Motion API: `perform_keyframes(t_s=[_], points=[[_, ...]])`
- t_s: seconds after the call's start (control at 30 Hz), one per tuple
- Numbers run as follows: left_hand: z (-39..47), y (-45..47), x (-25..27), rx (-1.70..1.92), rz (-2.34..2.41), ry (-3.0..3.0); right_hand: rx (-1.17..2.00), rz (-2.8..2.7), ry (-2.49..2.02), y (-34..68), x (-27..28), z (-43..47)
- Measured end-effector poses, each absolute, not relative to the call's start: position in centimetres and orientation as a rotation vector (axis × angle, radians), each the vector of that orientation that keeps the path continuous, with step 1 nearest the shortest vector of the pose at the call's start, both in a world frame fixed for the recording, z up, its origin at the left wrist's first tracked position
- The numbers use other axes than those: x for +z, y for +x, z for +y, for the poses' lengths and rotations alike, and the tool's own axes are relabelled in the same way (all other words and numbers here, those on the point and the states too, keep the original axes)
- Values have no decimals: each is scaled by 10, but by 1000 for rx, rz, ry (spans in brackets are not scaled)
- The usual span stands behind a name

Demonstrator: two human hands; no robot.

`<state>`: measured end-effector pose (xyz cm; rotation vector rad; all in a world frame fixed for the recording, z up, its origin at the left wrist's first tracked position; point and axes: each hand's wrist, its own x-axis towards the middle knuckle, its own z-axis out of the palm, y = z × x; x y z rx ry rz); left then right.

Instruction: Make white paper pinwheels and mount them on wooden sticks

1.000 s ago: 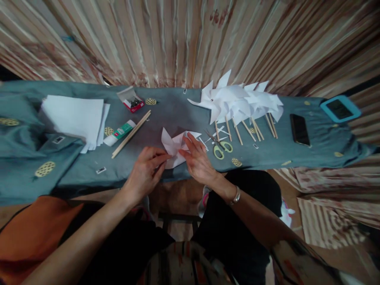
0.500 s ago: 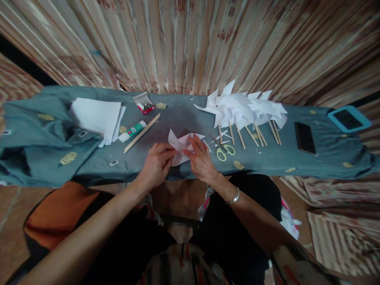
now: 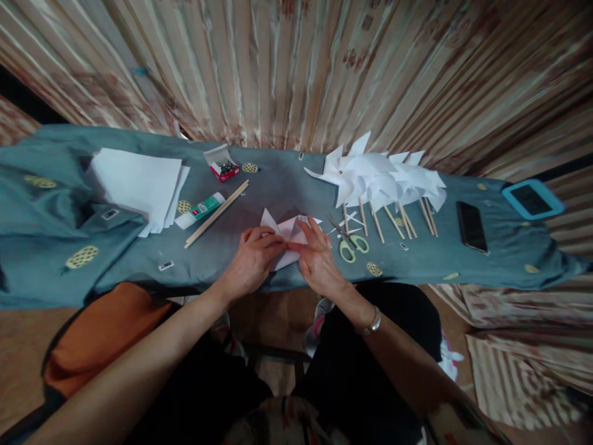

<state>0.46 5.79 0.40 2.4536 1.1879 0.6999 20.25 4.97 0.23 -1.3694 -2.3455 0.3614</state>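
Observation:
A white paper pinwheel (image 3: pixel 288 227) lies at the table's front edge, its blades partly folded up. My left hand (image 3: pixel 254 256) closes on it from the left, fingertips pinching near the centre. From the right, my right hand (image 3: pixel 319 254) grips it too, thumb near the middle and fingers against a blade. The fingers cover much of the paper's centre. Green-handled scissors (image 3: pixel 353 246) lie just right of my right hand, beside thin white paper strips (image 3: pixel 352 220). Several finished pinwheels on sticks (image 3: pixel 370 176) are heaped at the back right.
On the left are a stack of white paper (image 3: pixel 136 185), a glue tube (image 3: pixel 201 210), wooden sticks (image 3: pixel 217 213) and an open red box of small metal pins (image 3: pixel 225 167). A black phone (image 3: pixel 472 226) and a blue-framed tablet (image 3: pixel 532 199) lie right on the cloth-covered table (image 3: pixel 278 173).
The view has shifted slightly. My left fingers have moved in closer to the pinwheel's centre, and the paper's blades have changed shape between my hands.

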Motion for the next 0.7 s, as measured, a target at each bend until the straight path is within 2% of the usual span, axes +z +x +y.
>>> perform_keyframes(t_s=[0.2,0.43,0.57,0.7], points=[[60,4,5,754,1157,2439,324,-2342,-1365,202,1,48],[64,-20,14,905,1390,2217,389,-2459,-1361,204,18,47],[59,-29,14,958,1482,1849,371,-2469,-1332,203,21,47],[51,-23,14,1022,1338,1235,295,-2416,-1302,199,11,50]])
